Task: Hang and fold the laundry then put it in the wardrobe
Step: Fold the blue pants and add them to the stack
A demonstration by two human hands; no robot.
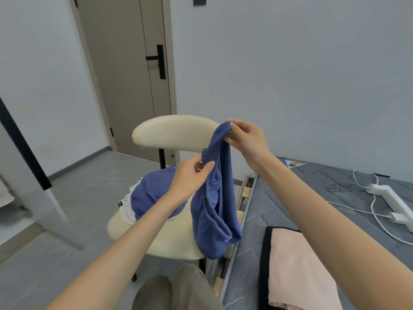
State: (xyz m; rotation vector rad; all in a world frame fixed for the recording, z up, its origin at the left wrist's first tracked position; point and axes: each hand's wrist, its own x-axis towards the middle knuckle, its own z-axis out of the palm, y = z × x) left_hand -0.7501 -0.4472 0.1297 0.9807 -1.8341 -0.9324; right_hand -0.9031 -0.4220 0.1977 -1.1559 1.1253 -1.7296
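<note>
On the cream chair (169, 238) a blue and white laundry pile (152, 198) waits within easy reach. Above it the left hand (190, 175) grips the gathered edge of a blue garment (214, 209) and the right hand (244, 137) pinches its top corner higher up, probably to find the edges for folding. A folded pink piece (299, 271) lies on the bed (290, 198).

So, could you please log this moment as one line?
left hand: grips blue garment | right hand: pinches its top edge | chair: laundry pile on seat
</note>
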